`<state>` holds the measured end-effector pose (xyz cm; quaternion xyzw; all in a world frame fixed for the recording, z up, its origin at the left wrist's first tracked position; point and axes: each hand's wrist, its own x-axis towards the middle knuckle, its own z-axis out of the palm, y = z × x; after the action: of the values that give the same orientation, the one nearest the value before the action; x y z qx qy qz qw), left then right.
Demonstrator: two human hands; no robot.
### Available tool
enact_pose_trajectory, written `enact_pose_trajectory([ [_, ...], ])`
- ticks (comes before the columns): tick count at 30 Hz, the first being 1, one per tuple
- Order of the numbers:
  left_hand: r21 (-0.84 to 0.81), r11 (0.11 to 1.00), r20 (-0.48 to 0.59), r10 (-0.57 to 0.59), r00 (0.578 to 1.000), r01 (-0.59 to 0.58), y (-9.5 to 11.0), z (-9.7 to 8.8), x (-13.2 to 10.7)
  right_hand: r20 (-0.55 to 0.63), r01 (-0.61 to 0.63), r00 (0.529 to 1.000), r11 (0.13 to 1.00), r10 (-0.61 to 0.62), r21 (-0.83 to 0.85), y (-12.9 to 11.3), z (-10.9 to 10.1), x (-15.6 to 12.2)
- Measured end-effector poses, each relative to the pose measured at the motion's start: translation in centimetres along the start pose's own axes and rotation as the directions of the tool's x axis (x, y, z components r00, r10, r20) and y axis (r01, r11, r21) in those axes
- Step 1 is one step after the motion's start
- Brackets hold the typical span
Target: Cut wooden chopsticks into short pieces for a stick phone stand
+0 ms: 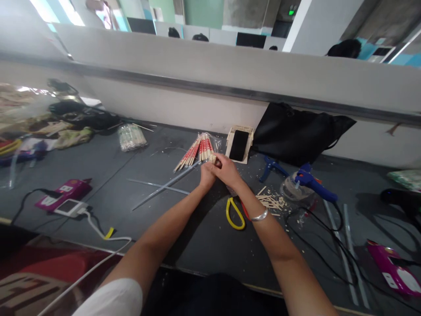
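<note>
Both my hands meet at the middle of the dark table, over the near end of a clear bag of red-wrapped wooden chopsticks [197, 151]. My left hand [206, 174] is curled under, fingers closed at the bag's end. My right hand [225, 169] lies over it, fingers pinched on the chopstick ends. A silver bracelet [259, 215] sits on my right wrist. Yellow-handled scissors [234, 213] lie under my right forearm.
A black phone on a small wooden stand [239, 144], a black bag [296, 131], a blue glue gun [312, 182] with cords, wood scraps [272, 202], clear rods [164, 186], another chopstick pack [131, 137], magenta devices [64, 192] and clutter at far left.
</note>
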<state>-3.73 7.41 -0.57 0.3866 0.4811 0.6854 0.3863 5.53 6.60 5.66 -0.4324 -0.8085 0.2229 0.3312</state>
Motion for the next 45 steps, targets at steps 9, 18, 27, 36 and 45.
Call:
enact_pose_trajectory([
  [9,0.150,0.989,-0.004,-0.005,1.000,0.006,0.5,-1.4,0.4,-0.268,0.028,0.963,0.985,0.018,0.170,0.5,-4.5,-0.3],
  [18,0.134,0.988,-0.098,-0.064,0.993,0.076,0.8,-1.1,0.5,-0.342,0.128,0.938,0.977,-0.063,0.171,-1.5,-7.2,-1.2],
  [27,0.169,0.980,-0.109,-0.089,0.990,0.107,1.4,-1.1,0.1,-0.346,0.147,0.934,0.977,-0.085,0.158,-2.0,-7.4,-1.5],
  [36,-0.329,0.944,-0.059,-0.044,0.997,0.022,6.5,0.0,0.6,-0.398,0.142,0.915,0.974,-0.061,0.176,-2.0,-8.4,-1.8],
  [45,-0.604,0.788,0.108,-0.069,0.992,0.120,14.5,0.2,-1.6,-0.163,0.107,0.986,0.810,-0.015,0.576,-2.9,-5.3,-1.8],
])
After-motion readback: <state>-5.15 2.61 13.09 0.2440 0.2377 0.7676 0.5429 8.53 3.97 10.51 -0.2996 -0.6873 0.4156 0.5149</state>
